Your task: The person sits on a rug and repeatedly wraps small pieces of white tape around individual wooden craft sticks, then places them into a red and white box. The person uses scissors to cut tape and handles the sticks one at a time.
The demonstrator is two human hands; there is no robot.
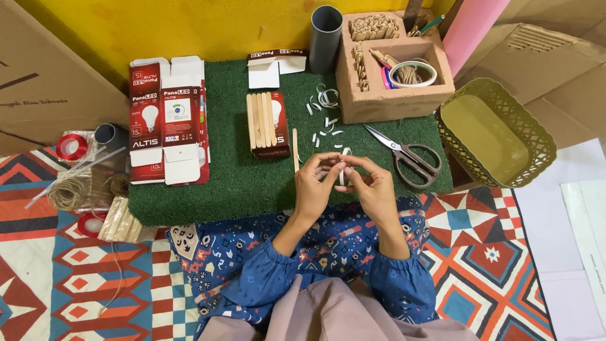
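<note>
While pinched: strip (341, 172) between fingertips (332, 165).

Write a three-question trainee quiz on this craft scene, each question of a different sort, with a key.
1. True or false: the scissors lie on the green mat, to the right of the hands.
2. Multiple choice: what do the left hand and right hand pinch between them? A) a small white strip B) a red tape roll C) a ball of twine
3. Fill in: the wooden craft sticks rest on top of a red ___.

Key: 1 true; 2 A; 3 box.
</note>
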